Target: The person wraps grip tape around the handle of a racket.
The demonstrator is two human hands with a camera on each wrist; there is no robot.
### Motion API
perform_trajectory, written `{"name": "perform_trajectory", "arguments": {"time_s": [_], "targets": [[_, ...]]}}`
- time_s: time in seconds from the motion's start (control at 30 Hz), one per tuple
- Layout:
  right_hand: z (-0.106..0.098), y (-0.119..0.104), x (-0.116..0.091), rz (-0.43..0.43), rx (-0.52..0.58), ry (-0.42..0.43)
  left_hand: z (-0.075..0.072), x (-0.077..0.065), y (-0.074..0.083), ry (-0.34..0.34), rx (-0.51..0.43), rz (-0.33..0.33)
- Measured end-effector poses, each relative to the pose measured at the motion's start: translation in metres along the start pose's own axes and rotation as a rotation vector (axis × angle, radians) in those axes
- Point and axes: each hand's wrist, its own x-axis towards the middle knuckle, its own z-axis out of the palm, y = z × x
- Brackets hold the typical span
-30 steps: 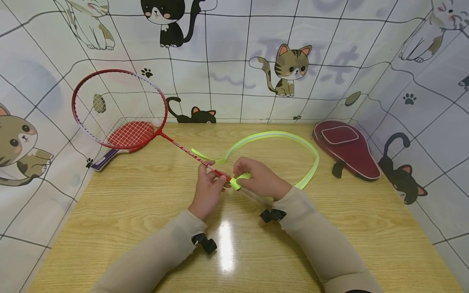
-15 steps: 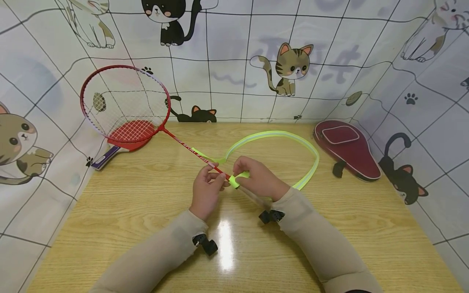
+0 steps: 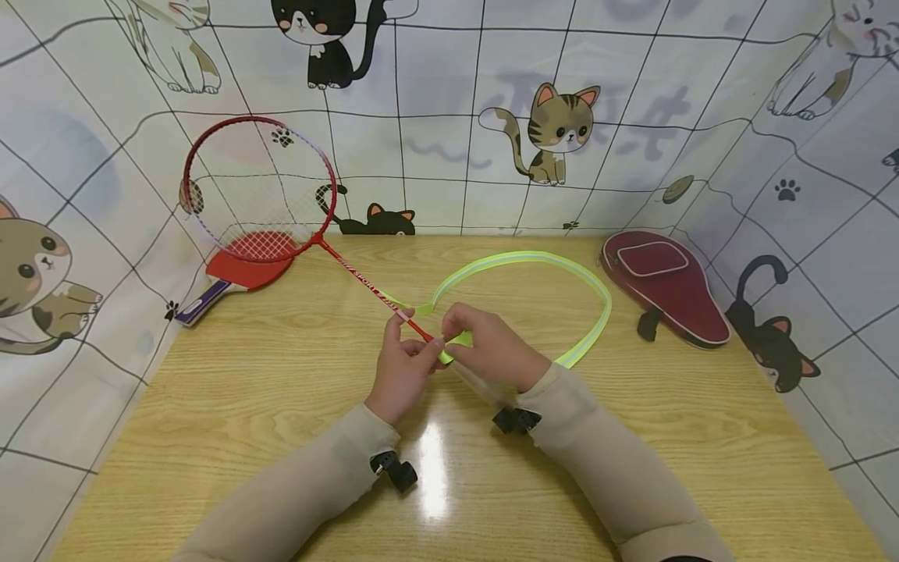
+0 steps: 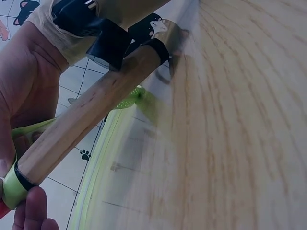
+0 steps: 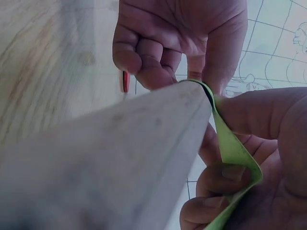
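Red badminton racket [image 3: 365,282] slants from upper L of frame to ctr, L hand [image 3: 402,368] gripping it nr wooden handle [image 4: 91,108]; R hand [image 3: 493,347] pinches neon-yellow tape [image 3: 530,256] wrapped round handle top, rest looping ctr-R on tbl [image 3: 211,375]. Red paddle [image 3: 253,275] mid-L, maroon case [image 3: 663,293] mid-R.

A wood-grain table [image 3: 281,367] carries a pale streak of reflected light [image 3: 434,476] toward its near edge. Beyond its far, left and right edges rise white walls [image 3: 431,70], lined with wavy black grids and printed with cartoon cats [image 3: 558,133] and paw prints [image 3: 787,189].
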Motion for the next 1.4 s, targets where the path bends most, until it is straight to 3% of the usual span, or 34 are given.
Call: {"name": "perform_trajectory", "arguments": {"time_s": [0.33,0.67,1.0,1.4], "targets": [[-0.006,0.0,0.0,0.001,-0.017,-0.027,-0.001,0.0,0.001,0.008,0.032,0.021],[-0.008,-0.001,-0.001,0.03,-0.047,-0.045,-0.001,0.003,-0.003,0.019,0.022,0.0],[-0.009,-0.003,-0.002,-0.014,-0.074,0.0,-0.001,0.002,-0.002,0.014,-0.005,-0.001],[-0.01,-0.001,-0.002,-0.009,-0.041,-0.021,0.001,0.004,-0.003,-0.004,-0.062,0.035]]}}
